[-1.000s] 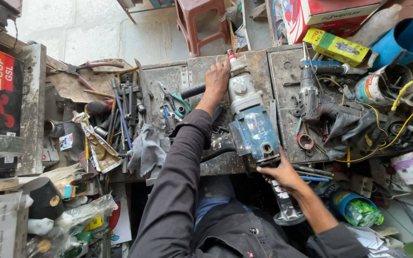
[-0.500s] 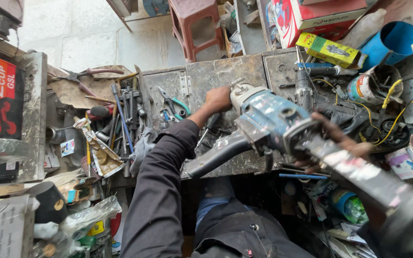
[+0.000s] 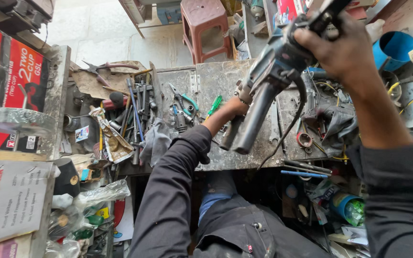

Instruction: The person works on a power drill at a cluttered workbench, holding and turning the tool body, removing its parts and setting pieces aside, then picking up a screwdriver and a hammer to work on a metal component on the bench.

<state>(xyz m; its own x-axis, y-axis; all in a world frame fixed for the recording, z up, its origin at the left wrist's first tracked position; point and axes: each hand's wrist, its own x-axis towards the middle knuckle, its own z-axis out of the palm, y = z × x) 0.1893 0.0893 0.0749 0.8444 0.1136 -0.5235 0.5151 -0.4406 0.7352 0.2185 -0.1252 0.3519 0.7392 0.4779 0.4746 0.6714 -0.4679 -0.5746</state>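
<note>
right hand [image 3: 338,45] is raised close to the camera at top right, dark-sleeved forearm running down to the lower right corner, wrist bent, fingers wrapped closed around the rear of a blue-grey power tool [image 3: 276,67]. the tool is lifted off the bench and tilted, its black side handle [image 3: 254,119] pointing down-left, a black cord [image 3: 290,126] looping off its body toward the bench edge. left arm extends straight forward from the lower centre, sleeve covering it to the wrist; left hand [image 3: 237,106] sits just behind the side handle at the tool's front end. cannot tell whether that hand grips anything, since the handle hides the fingers. beneath both lies the worn metal workbench [image 3: 216,81]. near the left hand are a green-handled screwdriver [image 3: 214,106] and green-handled pliers [image 3: 182,98]; a grey rag [image 3: 155,141] hangs at the bench's near edge. further left, a pile of wrenches and hand tools [image 3: 137,107]. beyond the bench, a red plastic stool [image 3: 205,26] stands on the floor; a blue bucket [image 3: 394,48] far right.
</note>
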